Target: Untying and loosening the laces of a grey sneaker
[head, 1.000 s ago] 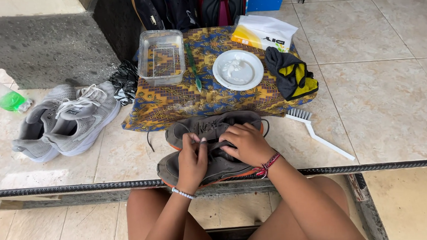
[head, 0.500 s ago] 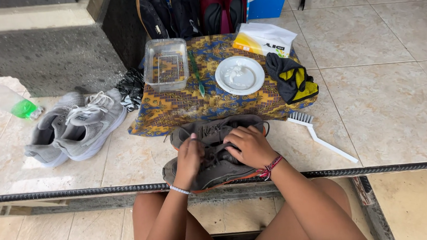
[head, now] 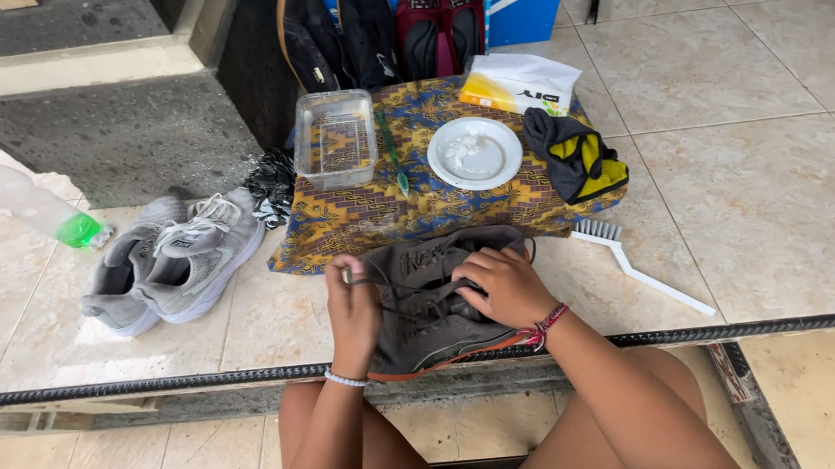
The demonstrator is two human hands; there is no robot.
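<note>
The person is sitting at the edge of a tiled floor (head: 760, 230) with a dark grey shoe (head: 432, 302) lying on its side just in front of the knees. The left hand (head: 352, 312) is pinching the shoe's lace (head: 367, 279) between closed fingers near the toe end, while the right hand (head: 504, 285) is resting over the lacing, fingers curled and pressing on the upper. Both hands are touching the shoe.

Just beyond the shoe a patterned cloth (head: 377, 218) is lying on the floor, carrying 1 clear plastic tub (head: 335, 137), 1 green toothbrush (head: 392, 153), 1 white plate (head: 475, 152), 1 yellow and white packet (head: 520, 85) and 1 black and yellow rag (head: 574, 155). A white brush (head: 635, 266) is lying on the tiles to the right of the shoe. To the left, 2 light grey sneakers (head: 175, 261) are sitting side by side, with a plastic bottle (head: 28, 201) lying further left. Behind the cloth, 4 more shoes (head: 378, 22) are standing upright in a row
</note>
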